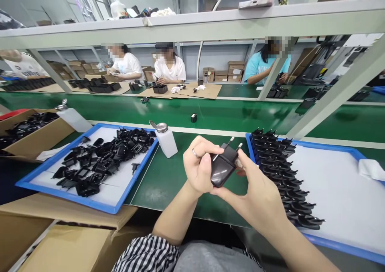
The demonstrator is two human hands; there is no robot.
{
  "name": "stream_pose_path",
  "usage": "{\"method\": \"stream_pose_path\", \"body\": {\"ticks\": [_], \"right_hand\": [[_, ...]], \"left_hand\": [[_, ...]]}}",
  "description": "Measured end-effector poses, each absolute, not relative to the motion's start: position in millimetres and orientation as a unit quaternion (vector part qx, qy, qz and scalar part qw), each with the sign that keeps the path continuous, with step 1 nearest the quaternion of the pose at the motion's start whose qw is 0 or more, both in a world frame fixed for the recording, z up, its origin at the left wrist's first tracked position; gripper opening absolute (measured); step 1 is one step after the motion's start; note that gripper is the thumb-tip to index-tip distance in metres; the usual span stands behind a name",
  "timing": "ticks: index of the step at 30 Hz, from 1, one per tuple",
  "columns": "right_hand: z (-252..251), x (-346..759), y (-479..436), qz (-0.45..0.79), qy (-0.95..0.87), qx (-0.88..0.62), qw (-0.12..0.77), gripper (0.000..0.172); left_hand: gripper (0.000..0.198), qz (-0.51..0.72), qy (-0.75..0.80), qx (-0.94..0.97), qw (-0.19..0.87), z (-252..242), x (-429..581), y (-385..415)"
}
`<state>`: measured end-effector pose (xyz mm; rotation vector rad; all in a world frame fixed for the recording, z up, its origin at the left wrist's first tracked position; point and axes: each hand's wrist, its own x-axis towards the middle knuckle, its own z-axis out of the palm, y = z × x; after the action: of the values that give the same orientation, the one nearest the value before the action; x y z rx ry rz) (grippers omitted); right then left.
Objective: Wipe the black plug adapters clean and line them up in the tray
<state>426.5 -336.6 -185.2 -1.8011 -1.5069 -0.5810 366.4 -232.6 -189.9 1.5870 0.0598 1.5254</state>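
Observation:
A glossy black plug adapter (221, 171) with two round metal pins is held up above the green bench, its pins pointing away from me. My left hand (199, 166), a ring on one finger, closes on its left side, with a fingertip near the base of the pins. From the right, my right hand (261, 192) grips the adapter too, its thumb at the lower end and fingers near the pin end. Some pale material, perhaps cloth, shows behind the right fingers; I cannot make it out.
A blue-rimmed tray (120, 204) of loose black plug parts lies left. Another blue-rimmed tray (339, 184) at right holds rows of black adapters (282, 180). A white pump bottle (167, 142) stands between. Beyond, a green conveyor (126, 107) carries one small part; several people sit across.

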Motion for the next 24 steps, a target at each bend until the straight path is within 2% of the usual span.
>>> {"method": "stream_pose_path", "body": {"ticks": [5, 8, 11, 13, 16, 18, 21, 24], "right_hand": [[-193.3, 430.3, -331.4, -0.109, -0.575, -0.661, 0.469, 0.068], [-193.0, 439.5, -334.3, 0.016, -0.581, -0.631, 0.513, 0.063], [-191.1, 448.2, -345.6, 0.152, -0.527, -0.565, 0.617, 0.043], [-190.8, 456.0, -357.9, 0.201, -0.463, -0.542, 0.672, 0.041], [-193.3, 483.4, -384.4, 0.186, -0.392, -0.615, 0.658, 0.044], [-198.8, 518.3, -405.5, 0.089, -0.333, -0.688, 0.638, 0.036], [-216.2, 586.5, -430.8, -0.058, -0.22, -0.739, 0.634, 0.037], [-240.4, 643.5, -436.9, 0.007, -0.224, -0.78, 0.584, 0.042]], "left_hand": [[0.032, 0.649, 0.037, 0.598, 0.469, -191.5, 376.0, -232.2], [0.033, 0.637, 0.029, 0.623, 0.453, -196.3, 381.2, -236.9], [0.029, 0.627, -0.041, 0.687, 0.366, -204.6, 389.7, -246.6], [0.028, 0.631, -0.117, 0.714, 0.28, -209.7, 397.7, -255.1], [0.034, 0.614, -0.174, 0.745, 0.193, -214.7, 408.4, -263.4], [0.032, 0.578, -0.136, 0.789, 0.158, -218.0, 413.8, -257.7], [0.02, 0.469, 0.017, 0.873, 0.136, -227.5, 424.7, -221.5], [0.02, 0.303, 0.241, 0.9, 0.199, -242.8, 446.0, -160.1]]}}
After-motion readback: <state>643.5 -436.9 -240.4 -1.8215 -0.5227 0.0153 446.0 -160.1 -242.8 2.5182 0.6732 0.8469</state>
